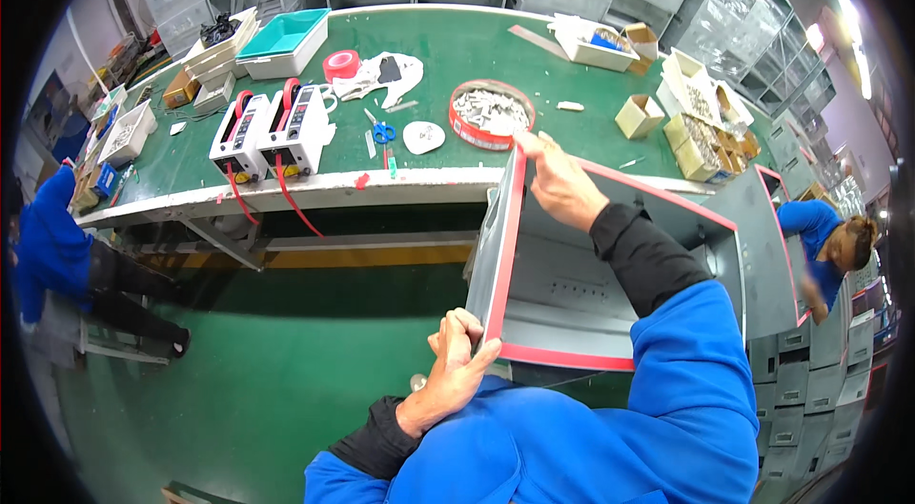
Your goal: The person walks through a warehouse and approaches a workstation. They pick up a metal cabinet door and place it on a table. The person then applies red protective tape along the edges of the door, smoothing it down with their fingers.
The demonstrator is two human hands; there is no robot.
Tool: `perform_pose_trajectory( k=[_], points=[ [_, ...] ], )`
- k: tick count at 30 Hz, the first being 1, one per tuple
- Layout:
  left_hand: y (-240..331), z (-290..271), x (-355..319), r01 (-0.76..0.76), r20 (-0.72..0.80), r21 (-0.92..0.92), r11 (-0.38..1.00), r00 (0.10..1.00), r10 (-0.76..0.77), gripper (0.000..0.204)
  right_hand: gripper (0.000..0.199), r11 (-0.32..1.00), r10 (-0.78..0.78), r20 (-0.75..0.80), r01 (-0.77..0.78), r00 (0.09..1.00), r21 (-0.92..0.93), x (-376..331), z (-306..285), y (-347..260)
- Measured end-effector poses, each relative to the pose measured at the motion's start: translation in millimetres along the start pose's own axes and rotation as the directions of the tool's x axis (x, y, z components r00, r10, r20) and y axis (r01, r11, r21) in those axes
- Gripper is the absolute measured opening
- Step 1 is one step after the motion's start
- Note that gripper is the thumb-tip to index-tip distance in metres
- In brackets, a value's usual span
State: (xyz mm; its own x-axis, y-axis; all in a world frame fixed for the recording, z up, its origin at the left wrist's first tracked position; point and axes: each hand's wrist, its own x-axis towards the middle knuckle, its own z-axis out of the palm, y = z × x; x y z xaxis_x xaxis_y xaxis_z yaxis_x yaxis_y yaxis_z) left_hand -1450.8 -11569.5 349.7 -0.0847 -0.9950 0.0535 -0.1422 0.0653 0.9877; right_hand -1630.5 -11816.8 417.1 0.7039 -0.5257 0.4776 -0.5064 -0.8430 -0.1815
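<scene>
I hold a grey sheet-metal box (562,285) with red tape along its open rim, tilted in front of my chest. My left hand (456,366) grips the box's near lower-left corner, thumb over the red edge. My right hand (558,182) pinches the far upper-left corner of the rim, fingers pressed on the red tape strip (505,247) that runs down the left edge. The inside of the box is bare grey metal.
A green workbench (448,47) carries two white tape dispensers (267,132), a red tape roll (340,64), blue scissors (382,131), a round red tin of small parts (491,113), cardboard boxes (701,123) and a teal tray (284,39). People in blue sit at left (48,247) and right (829,242). Grey boxes (801,390) are stacked right.
</scene>
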Motion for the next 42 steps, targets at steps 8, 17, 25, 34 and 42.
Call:
perform_pose_trajectory(
  k=[8,17,25,34,42],
  points=[
    [4,12,-5,-0.059,-0.089,-0.056,0.997,0.995,0.054,0.02,0.052,0.984,-0.165,0.004,0.164,0.986,0.072,-22,-16,-9],
    [-5,15,-14,-0.027,-0.148,-0.028,0.999,0.989,0.022,0.028,0.075,0.625,-0.591,0.232,0.256,0.773,0.738,-67,-19,-97],
    [-17,-101,29,0.218,0.527,0.059,0.974,0.822,-0.216,0.024,0.028,0.746,-0.618,0.576,0.166,0.536,0.645,-51,-78,-142],
    [-224,-438,179,0.576,-0.908,0.157,0.802,0.404,-0.113,0.039,0.035,0.623,0.774,-0.148,-0.699,0.615,0.353,-111,-30,-203],
    [-366,-614,188,0.52,-0.895,0.335,0.786,0.436,0.093,0.047,0.033,0.545,0.834,-0.164,-0.742,0.526,0.39,-77,11,-204]
  ],
)
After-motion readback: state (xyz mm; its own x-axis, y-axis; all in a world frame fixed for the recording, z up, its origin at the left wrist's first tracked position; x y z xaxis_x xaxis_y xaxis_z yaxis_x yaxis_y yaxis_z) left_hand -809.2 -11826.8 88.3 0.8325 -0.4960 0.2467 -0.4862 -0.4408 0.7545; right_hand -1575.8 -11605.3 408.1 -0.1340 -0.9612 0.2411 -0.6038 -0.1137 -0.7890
